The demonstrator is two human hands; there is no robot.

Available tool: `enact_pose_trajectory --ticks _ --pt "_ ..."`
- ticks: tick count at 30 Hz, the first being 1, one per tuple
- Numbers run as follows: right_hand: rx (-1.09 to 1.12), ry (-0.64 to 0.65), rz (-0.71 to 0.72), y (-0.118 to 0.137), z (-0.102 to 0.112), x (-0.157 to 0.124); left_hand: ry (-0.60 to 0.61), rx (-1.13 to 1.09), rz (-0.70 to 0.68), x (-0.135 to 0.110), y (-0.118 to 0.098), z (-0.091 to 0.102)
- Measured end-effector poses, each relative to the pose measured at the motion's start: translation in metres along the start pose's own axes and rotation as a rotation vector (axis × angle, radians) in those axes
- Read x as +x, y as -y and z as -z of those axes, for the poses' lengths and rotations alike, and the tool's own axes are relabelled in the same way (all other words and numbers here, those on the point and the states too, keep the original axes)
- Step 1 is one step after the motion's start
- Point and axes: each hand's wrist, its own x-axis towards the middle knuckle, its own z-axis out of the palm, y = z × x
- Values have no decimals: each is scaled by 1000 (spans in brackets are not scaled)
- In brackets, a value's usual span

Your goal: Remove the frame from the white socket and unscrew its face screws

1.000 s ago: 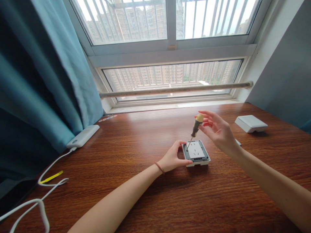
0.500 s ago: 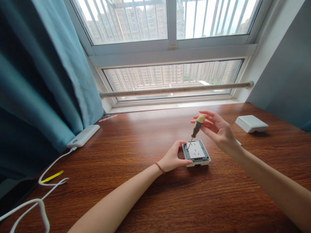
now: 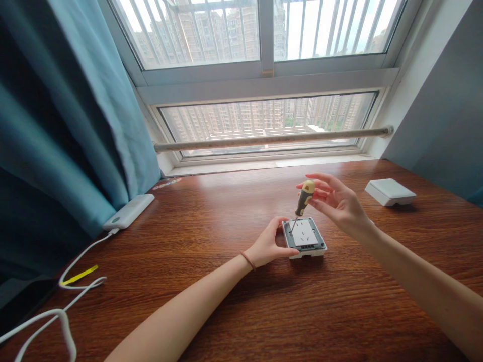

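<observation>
A wall socket (image 3: 305, 238) with a grey frame and white face lies flat on the wooden desk (image 3: 241, 301). My left hand (image 3: 268, 247) grips its left edge, thumb and fingers closed on the frame. My right hand (image 3: 337, 203) pinches the yellow-and-black handle of a small screwdriver (image 3: 302, 203) between its fingertips. The screwdriver stands almost upright, leaning right, with its tip set in the socket's upper left corner.
A white socket cover (image 3: 390, 191) sits at the far right of the desk. A white power bank (image 3: 130, 211) with a white cable (image 3: 71, 281) lies at the left by the teal curtain (image 3: 68, 115). A yellow strip (image 3: 78, 275) rests beside the cable.
My right fingers have shifted on the screwdriver handle, which sits slightly lower now. The left hand and the socket have stayed put.
</observation>
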Motion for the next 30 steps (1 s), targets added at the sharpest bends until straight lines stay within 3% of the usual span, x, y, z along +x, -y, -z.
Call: enact_pose_trajectory --ticks 3,7,15,24,30 --pt "-3 12 3 1 -1 -1 -36 41 -45 1 -1 2" --pt "-88 -72 16 -3 -1 1 -67 162 -20 3 -1 5" --pt "-98 -81 33 -3 0 1 -53 94 -10 3 5 7" --pt "-196 -377 -73 -12 7 4 -70 90 -8 3 7 9" --pt "-237 -391 -120 -15 9 5 -102 37 -6 4 11 9"
